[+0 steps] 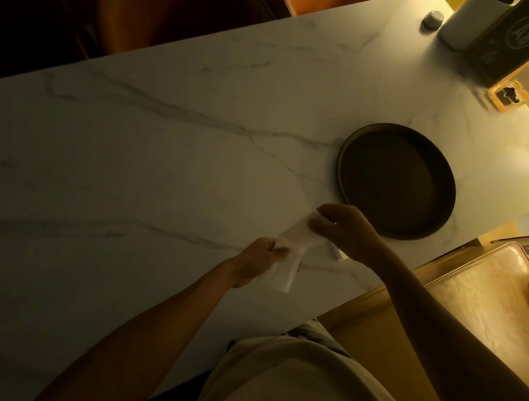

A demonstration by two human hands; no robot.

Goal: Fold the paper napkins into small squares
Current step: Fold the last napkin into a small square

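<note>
Above the near edge of the white marble-veined table [160,144], a person held a thin white paper napkin [293,239] stretched between two bare hands. The left hand [254,259] pinched the napkin's lower left end, fingers curled around the paper, and a loose flap of it hung down below that hand toward the table edge. The right hand [345,229] gripped the upper right end, its fingers bent over the paper and its knuckles turned up to the camera. The napkin ran as a slanted band from one hand to the other; whether it touched the tabletop could not be told in the dim light. Another pale sheet [334,251] seemed to lie on the table just under the right hand, mostly hidden by it.

Just beyond the right hand sat a round dark brown tray [443,201] with a low raised rim, resting flat on the table. At the far right corner stood a white cylindrical container [469,17] with a dark top, a small grey round object [431,19] beside it, and a dark box with a circular emblem [504,46] close by. A tan leather chair seat [480,305] lay at the person's right, below the table edge.
</note>
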